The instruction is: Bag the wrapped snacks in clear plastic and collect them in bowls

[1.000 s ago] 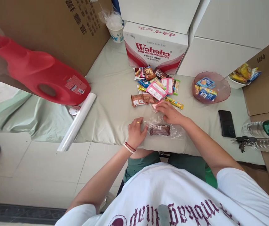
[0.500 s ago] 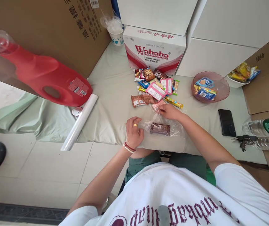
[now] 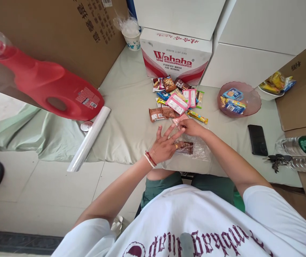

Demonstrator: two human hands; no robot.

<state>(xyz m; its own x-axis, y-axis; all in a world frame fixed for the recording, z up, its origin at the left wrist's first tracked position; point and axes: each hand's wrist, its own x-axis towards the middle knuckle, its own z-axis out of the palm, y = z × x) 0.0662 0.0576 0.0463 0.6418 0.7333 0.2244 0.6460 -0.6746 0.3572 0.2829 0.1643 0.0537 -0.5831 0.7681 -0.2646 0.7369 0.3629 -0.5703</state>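
Red jug [image 3: 45, 85], pale green cloth [image 3: 126, 103], brown snack bar [image 3: 186, 147], pink bowl [image 3: 251, 107], black phone [image 3: 257, 140]

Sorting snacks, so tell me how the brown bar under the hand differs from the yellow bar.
The brown bar lies inside a clear bag, the yellow bar bare on the cloth. The left hand partly covers the brown bar; the yellow bar is uncovered. Both are wrapped and lie flat.

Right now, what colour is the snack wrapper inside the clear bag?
The wrapper is dark brown; the head view shows it.
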